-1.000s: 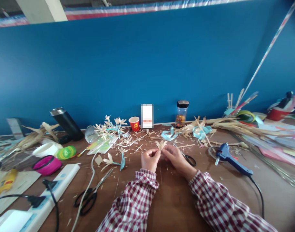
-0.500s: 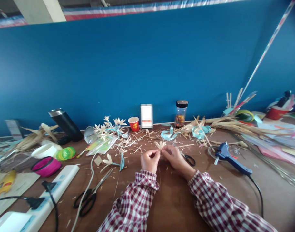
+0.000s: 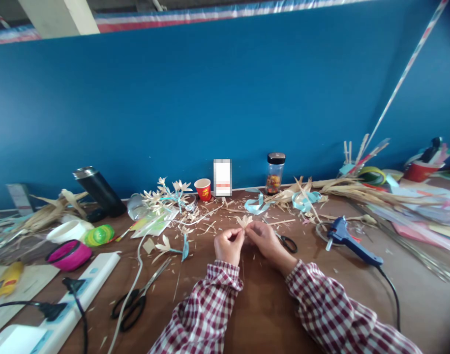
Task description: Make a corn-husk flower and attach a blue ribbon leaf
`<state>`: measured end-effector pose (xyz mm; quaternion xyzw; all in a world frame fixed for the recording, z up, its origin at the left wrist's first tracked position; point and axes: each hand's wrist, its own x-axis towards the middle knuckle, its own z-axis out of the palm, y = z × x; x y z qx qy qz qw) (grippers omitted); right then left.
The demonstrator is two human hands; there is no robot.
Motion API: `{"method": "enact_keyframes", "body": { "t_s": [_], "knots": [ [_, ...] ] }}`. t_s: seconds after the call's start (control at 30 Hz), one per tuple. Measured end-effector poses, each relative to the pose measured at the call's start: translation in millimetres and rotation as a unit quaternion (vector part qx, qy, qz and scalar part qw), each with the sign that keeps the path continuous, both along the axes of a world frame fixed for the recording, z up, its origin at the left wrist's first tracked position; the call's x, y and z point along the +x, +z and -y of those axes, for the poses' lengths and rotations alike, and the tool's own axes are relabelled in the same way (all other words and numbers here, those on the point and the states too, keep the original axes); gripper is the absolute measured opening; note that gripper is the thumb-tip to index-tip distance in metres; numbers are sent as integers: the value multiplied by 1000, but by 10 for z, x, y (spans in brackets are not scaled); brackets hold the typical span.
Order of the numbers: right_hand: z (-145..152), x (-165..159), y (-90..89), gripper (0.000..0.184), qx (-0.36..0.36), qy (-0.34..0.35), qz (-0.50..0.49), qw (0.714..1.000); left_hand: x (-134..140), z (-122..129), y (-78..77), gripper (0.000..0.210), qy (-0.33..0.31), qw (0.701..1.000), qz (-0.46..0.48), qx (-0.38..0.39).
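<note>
Between my two hands is a small pale flower (image 3: 244, 221) made of dry husk-like petals, its petals pointing up. My left hand (image 3: 228, 245) pinches its base between thumb and fingertips. From the other side my right hand (image 3: 266, 242) also pinches the base, the fingertips of both hands meeting there. The stem end is hidden by my fingers. Just right of my right hand lie black-handled scissors (image 3: 289, 243), partly covered by it. To the left, a loose husk flower with blue tape (image 3: 184, 246) rests on the table.
A blue glue gun (image 3: 352, 243) lies at right with its cord. Larger scissors (image 3: 139, 300) and a white power strip (image 3: 88, 290) are at left. Behind stand a red paper cup (image 3: 203, 190), a lidded jar (image 3: 275, 174) and a bunch of husk flowers (image 3: 169, 194). Scraps litter the table (image 3: 261, 305).
Both hands keep the flower in nearly the same place and pose. The whole view has shifted very slightly.
</note>
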<state>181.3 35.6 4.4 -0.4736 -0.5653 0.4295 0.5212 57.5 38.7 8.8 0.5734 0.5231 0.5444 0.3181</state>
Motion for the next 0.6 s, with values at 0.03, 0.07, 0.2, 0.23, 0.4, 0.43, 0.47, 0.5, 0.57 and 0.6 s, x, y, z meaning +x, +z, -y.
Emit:
{"method": "enact_keyframes", "body": {
  "t_s": [0.03, 0.07, 0.2, 0.23, 0.4, 0.43, 0.47, 0.5, 0.57, 0.6],
  "knots": [
    [3, -2, 0, 22, -2, 3, -4, 1000, -2, -1, -5, 14, 6, 1000, -7, 3],
    [6, -5, 0, 22, -4, 6, -9, 1000, -3, -2, -10, 14, 11, 1000, -14, 5],
    [11, -20, -2, 23, -7, 18, -22, 1000, -2, -6, -27, 13, 37, 998, -48, 3],
    [10, -22, -3, 23, -5, 20, -24, 1000, 0, -6, -27, 12, 44, 998, -55, 4],
    [11, -29, 6, 26, -12, 31, -33, 999, 14, 10, -17, 8, 71, 995, -73, 16],
    [12, -32, 11, 26, -15, 29, -34, 999, 16, 14, -13, 8, 72, 994, -77, 18],
    [13, -35, 18, 27, -18, 25, -35, 999, 18, 18, -10, 8, 71, 994, -81, 19],
    [13, -38, 23, 27, -22, 21, -37, 999, 20, 21, -7, 8, 68, 994, -82, 20],
    [10, -44, 29, 26, -30, 12, -46, 998, 24, 21, -6, 9, 58, 995, -75, 21],
    [7, -46, 28, 26, -34, 9, -54, 998, 24, 16, -7, 10, 54, 996, -67, 17]
  ]
}}
